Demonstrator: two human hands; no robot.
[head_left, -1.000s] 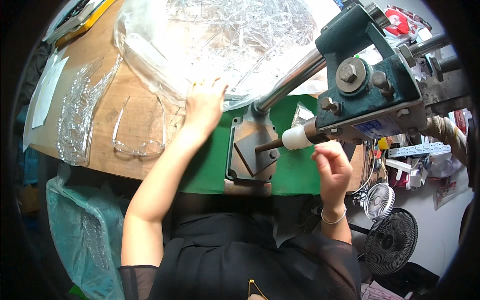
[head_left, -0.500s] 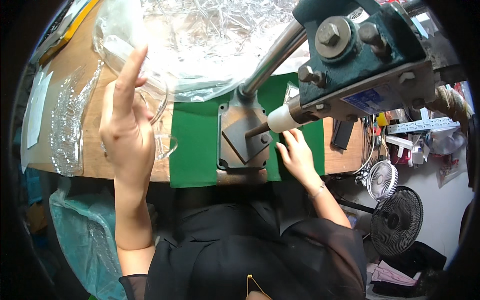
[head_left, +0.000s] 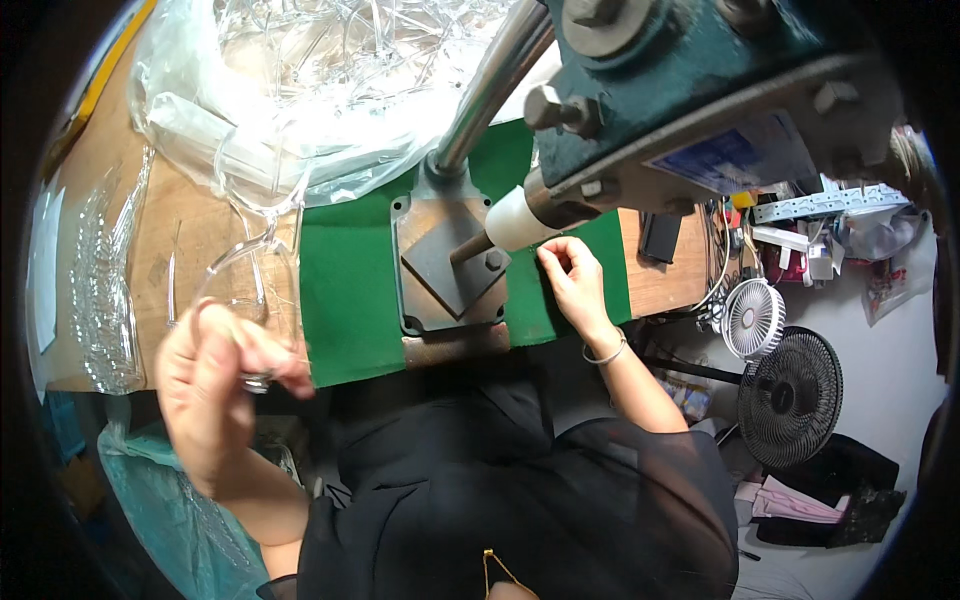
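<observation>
My left hand [head_left: 205, 385] is at the table's front left edge, slightly blurred, its fingers closed round a clear eyeglass frame [head_left: 222, 262]. One see-through rim rises above the fingers; the rest is hard to separate from the clear pieces behind it. My right hand [head_left: 577, 287] rests on the green mat [head_left: 345, 270], right of the press. Its thumb and index finger are pinched together; whatever is between them is too small to make out. Between my hands stands a dark green hand press [head_left: 700, 110], its steel rod and white collar [head_left: 512, 220] over a dark square plate [head_left: 455, 268].
A large clear bag [head_left: 330, 90] of transparent frames fills the back of the table. A stack of clear frames [head_left: 105, 290] lies far left. A teal bag [head_left: 180, 510] hangs below. On the right are a black phone-like object [head_left: 660, 237], cables and two fans [head_left: 790, 395].
My left hand has come down toward me from its raised, pointing pose and now grips a clear frame. My right thumb and index finger have closed into a pinch. The view has shifted.
</observation>
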